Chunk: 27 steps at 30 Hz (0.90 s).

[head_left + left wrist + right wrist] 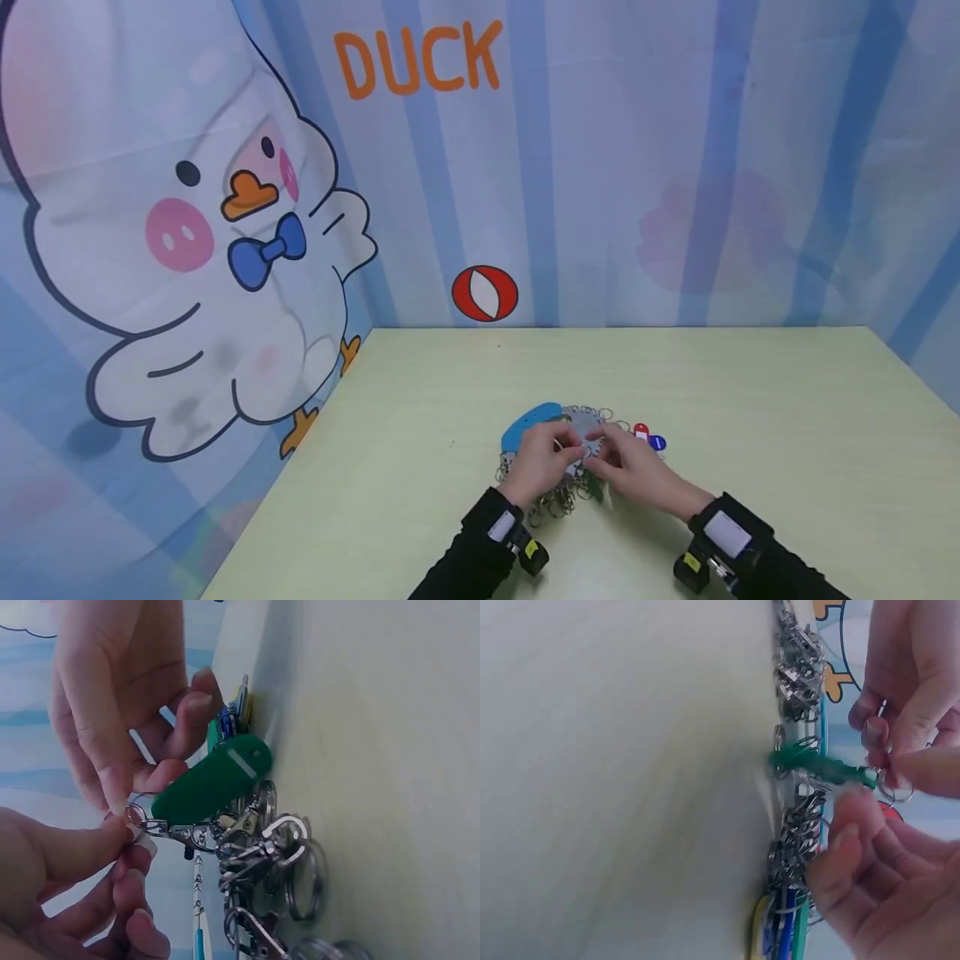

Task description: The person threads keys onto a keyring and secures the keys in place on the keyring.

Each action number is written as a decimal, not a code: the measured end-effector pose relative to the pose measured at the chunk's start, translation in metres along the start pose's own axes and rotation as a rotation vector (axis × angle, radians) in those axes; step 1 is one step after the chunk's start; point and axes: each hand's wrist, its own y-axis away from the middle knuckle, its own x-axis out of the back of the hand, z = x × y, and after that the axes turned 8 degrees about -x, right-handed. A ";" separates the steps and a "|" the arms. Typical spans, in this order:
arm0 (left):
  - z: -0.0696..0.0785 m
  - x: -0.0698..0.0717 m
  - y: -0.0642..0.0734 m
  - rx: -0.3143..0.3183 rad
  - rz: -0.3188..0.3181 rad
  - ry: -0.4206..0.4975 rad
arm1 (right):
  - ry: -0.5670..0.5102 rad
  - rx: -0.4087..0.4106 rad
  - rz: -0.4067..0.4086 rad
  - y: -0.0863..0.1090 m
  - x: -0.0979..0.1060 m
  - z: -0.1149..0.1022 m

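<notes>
A small metal key ring (139,814) is held up between my two hands, with a swivel clasp (176,831) on it. My left hand (538,462) pinches the ring between thumb and finger. From the other side my right hand (637,471) has its fingertips on the same ring. Beside the ring hangs a green key tag (214,784), blurred in the right wrist view. Just behind the hands lies a round grey disc (581,417) with a blue edge piece (528,423), partly hidden by the fingers. Metal clasps and rings (551,504) crowd its rim.
Red (641,430) and blue key tags (657,442) lie at the disc's right side. The pale table (750,383) reaches back to a blue striped curtain (600,167) with a printed duck. Black sleeves and wrist cameras (534,557) sit close over the tabletop.
</notes>
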 end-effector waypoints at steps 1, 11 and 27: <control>0.000 0.000 0.000 -0.002 -0.002 0.001 | 0.016 0.007 0.010 -0.001 0.000 -0.001; 0.001 -0.001 0.000 -0.158 -0.016 -0.223 | 0.021 -0.019 0.089 -0.003 -0.002 -0.003; -0.002 -0.003 -0.001 -0.219 -0.036 -0.209 | -0.173 -0.077 -0.037 -0.001 0.006 -0.007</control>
